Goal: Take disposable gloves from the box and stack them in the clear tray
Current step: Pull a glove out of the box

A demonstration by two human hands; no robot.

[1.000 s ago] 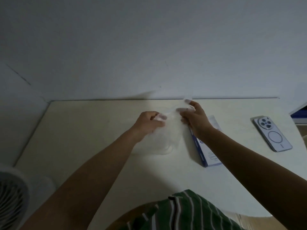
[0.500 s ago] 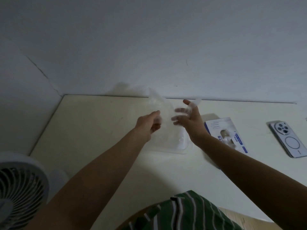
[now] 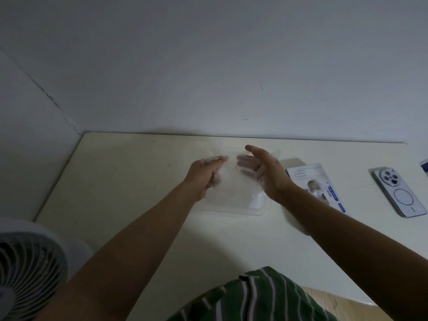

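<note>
Here both hands are raised over the middle of the pale desk (image 3: 129, 186), close together with a small gap between them. The left hand (image 3: 203, 174) shows its back, fingers reaching toward the right; they are blurred, and I cannot tell whether they pinch anything. The right hand (image 3: 261, 172) is spread, palm turned left, thumb up and fingers nearly straight.

A thin, see-through disposable glove (image 3: 229, 181) hangs as a hazy film between and below the two hands, with some of it lying against the right hand's fingers and palm. Its outline is too blurred to trace. It sits above the clear tray (image 3: 257, 210), which lies flat on the desk under the hands; whether the film touches the tray cannot be told.

The glove box (image 3: 308, 174), white and blue with a hand drawing on top, lies just right of the tray, partly hidden by the right forearm. Farther right a phone (image 3: 398, 193) lies with its camera side up. A white fan (image 3: 27, 269) stands at the near left edge. A green striped garment (image 3: 254, 297) shows at the near edge, and a plain wall (image 3: 208, 66) rises behind the desk.
</note>
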